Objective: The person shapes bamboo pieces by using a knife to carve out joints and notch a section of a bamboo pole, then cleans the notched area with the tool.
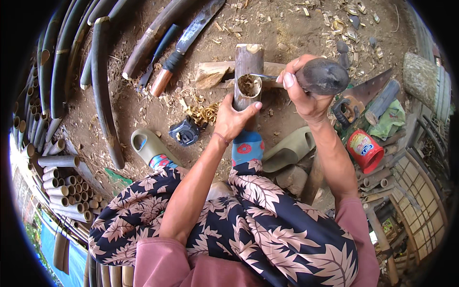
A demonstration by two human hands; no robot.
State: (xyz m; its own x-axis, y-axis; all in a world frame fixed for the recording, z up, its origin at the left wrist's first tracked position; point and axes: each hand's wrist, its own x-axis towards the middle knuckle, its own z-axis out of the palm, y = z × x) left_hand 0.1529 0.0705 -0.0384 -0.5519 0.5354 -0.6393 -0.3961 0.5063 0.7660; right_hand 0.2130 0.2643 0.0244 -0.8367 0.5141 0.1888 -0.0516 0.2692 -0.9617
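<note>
My left hand [233,118] is wrapped round the lower part of a short bamboo tube [249,58], thumb across its front. A round hole cut in the tube's side shows a rough, fibrous inside. In my right hand [306,95] is a carving tool [323,76] with a thick, dark, rounded handle. Its thin metal blade reaches to the hole's upper rim; the tip's exact contact is hard to see. Behind the tube lies a split wooden block [213,75]. My foot in a blue patterned sock [247,146] is at the tube's near end.
A machete [189,40] and a dark-handled tool [160,55] lie at upper left beside long bamboo poles [103,71]. Near my feet are a black tape measure [185,131], curled shavings [204,114] and olive clogs [291,148]. A handsaw [349,109] and red container [366,152] are at right.
</note>
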